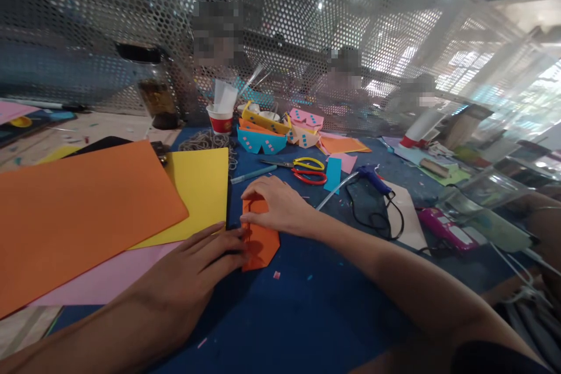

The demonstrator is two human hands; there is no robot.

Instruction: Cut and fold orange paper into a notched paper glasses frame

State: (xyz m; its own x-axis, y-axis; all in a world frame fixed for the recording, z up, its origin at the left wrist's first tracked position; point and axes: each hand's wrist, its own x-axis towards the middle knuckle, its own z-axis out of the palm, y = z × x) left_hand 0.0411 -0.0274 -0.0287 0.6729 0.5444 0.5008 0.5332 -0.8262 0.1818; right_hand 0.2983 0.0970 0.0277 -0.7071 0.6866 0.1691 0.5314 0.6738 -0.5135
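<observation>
A small orange piece of folded paper [263,244] with cut corners stands on the blue tabletop in front of me. My right hand [280,201] curls over its upper part, thumb and fingertips pinching its left edge. From the left, my left hand [205,266] reaches in with its fingers stretched out, the fingertips touching that same edge lower down. Its thumb is hidden. Just beyond my right hand lie scissors [309,170] with one yellow and one red handle, and a blue pen [254,174].
At left lie large orange [87,210], yellow [199,187] and pink sheets. Paper glasses [263,140] and a red-and-white cup [220,120] stand at the back. A blue glue gun [374,178] with a looping cord lies right. A perforated metal screen [284,29] rises behind.
</observation>
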